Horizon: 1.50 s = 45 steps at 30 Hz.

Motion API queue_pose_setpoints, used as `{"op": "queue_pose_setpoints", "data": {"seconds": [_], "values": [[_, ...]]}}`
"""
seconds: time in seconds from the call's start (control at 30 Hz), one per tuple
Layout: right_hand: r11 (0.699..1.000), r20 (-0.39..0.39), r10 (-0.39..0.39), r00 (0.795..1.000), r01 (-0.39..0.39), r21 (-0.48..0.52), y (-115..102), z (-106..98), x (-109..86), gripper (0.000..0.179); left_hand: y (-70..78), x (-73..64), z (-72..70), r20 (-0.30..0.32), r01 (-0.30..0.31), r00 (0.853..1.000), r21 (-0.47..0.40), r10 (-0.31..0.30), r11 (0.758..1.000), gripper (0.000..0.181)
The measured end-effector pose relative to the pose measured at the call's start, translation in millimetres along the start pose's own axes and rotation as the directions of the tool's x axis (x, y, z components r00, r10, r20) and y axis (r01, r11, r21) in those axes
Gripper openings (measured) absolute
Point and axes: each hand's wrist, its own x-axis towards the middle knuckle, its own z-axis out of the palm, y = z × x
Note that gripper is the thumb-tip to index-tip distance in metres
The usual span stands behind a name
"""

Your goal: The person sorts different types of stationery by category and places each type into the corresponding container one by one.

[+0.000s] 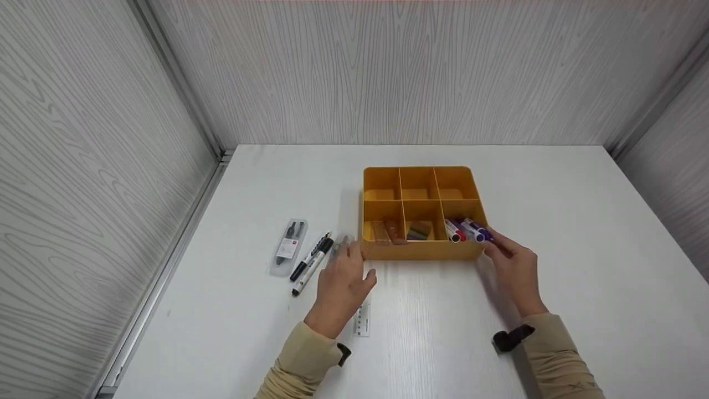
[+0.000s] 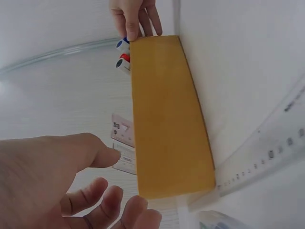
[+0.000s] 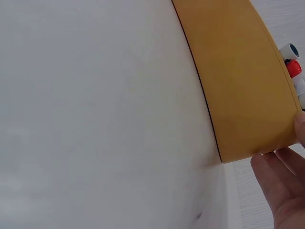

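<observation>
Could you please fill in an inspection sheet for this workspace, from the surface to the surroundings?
Surface: white table, glossy reflections.
Job's things: yellow organizer, six compartments; markers front right, small dark pieces front middle, transparent pieces front left.
Clutter: transparent case, two black-and-white pens and a clear ruler lie outside the organizer.
Hands: right hand grips the organizer's front right corner; left hand is beside its front left corner, contact unclear.
Cables: nothing seen.
Surroundings: wood-grain panels behind and at both sides.
</observation>
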Motion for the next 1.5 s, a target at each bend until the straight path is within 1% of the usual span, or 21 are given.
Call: {"op": "queue_pose_setpoints", "data": {"seconds": [0.1, 0.17, 0.3, 0.37, 0.5, 0.57, 0.67, 0.73, 0.8, 0.87, 0.9, 1.03, 1.1, 1.2, 1.3, 1.37, 1.43, 1.5], "values": [[1.000, 0.005, 0.007, 1.000, -0.007, 0.013, 0, 0, 0.2, 0.045, -6.6, -9.7, 9.9, 0.061, 0.058, 0.996, 0.009, -0.059, 0.998, 0.042], [1.000, 0.007, 0.013, 1.000, -0.013, 0.014, 0, 0, 0.3, 0.045, -9.7, -15.7, 15.5, 0.086, 0.082, 0.993, 0.028, -0.084, 0.996, 0.050], [1.000, 0.001, 0.006, 1.000, -0.006, 0.015, 0, 0, 0.9, 0.045, -13.4, -25.5, 25.6, 0.109, 0.100, 0.988, 0.074, -0.107, 0.992, 0.070], [1.000, -0.008, -0.013, 1.000, 0.013, 0.013, 0, 0, 1.0, 0.045, -13.7, -29.1, 29.2, 0.130, 0.107, 0.985, 0.088, -0.118, 0.990, 0.079], [0.999, -0.018, -0.032, 0.999, 0.032, -0.004, 0, 0, 1.4, 0.045, -12.9, -33.4, 34.7, 0.193, 0.135, 0.969, 0.106, -0.153, 0.985, 0.085], [1.000, -0.015, -0.024, 1.000, 0.024, -0.015, 1, -1, 1.5, 0.045, -11.8, -34.9, 36.2, 0.214, 0.148, 0.962, 0.109, -0.168, 0.983, 0.083], [1.000, -0.004, -0.012, 1.000, 0.012, -0.015, 1, -1, 1.0, 0.046, -10.5, -35.8, 36.8, 0.227, 0.159, 0.956, 0.121, -0.184, 0.980, 0.072], [1.000, -0.001, -0.010, 1.000, 0.010, -0.014, 1, -1, 1.0, 0.046, -9.2, -35.7, 36.0, 0.241, 0.179, 0.948, 0.130, -0.206, 0.975, 0.065], [1.000, 0.004, -0.008, 1.000, 0.008, -0.011, 1, -1, 0.6, 0.046, -7.8, -35.4, 34.9, 0.261, 0.205, 0.936, 0.139, -0.236, 0.969, 0.060], [1.000, 0.005, -0.006, 1.000, 0.006, -0.008, 1, -1, 0.9, 0.046, -6.4, -35.3, 33.7, 0.276, 0.231, 0.924, 0.147, -0.264, 0.962, 0.059], [1.000, 0.006, -0.004, 1.000, 0.005, -0.012, 0, -1, 0.9, 0.046, -6.0, -35.4, 33.0, 0.275, 0.239, 0.922, 0.146, -0.272, 0.960, 0.059], [1.000, 0.008, 0.008, 1.000, -0.008, -0.016, -1, -1, 0.9, 0.046, -7.7, -36.1, 30.6, 0.260, 0.246, 0.928, 0.114, -0.268, 0.963, 0.056], [1.000, 0.011, 0.015, 1.000, -0.015, -0.018, -1, -1, 1.3, 0.047, -9.6, -36.0, 29.2, 0.263, 0.259, 0.926, 0.082, -0.272, 0.962, 0.054], [1.000, 0.015, 0.017, 1.000, -0.016, -0.011, 0, -1, 1.7, 0.047, -12.1, -35.9, 27.0, 0.298, 0.294, 0.908, 0.047, -0.295, 0.955, 0.053], [1.000, 0.012, 0.013, 1.000, -0.013, -0.012, 0, -1, 1.3, 0.047, -13.8, -35.9, 25.9, 0.318, 0.315, 0.898, 0.022, -0.305, 0.949, 0.046], [1.000, -0.002, -0.001, 1.000, 0.001, -0.011, 0, -2, 0.9, 0.046, -14.6, -36.0, 25.5, 0.313, 0.313, 0.901, 0.011, -0.300, 0.950, 0.041], [1.000, -0.013, -0.019, 1.000, 0.019, -0.015, 0, -2, 0.6, 0.045, -15.3, -36.6, 25.3, 0.301, 0.302, 0.909, 0.004, -0.289, 0.953, 0.036], [0.999, -0.021, -0.038, 0.999, 0.038, -0.012, 0, -2, 0.7, 0.044, -15.9, -37.1, 25.2, 0.297, 0.290, 0.913, 0.009, -0.279, 0.957, 0.034]]}}
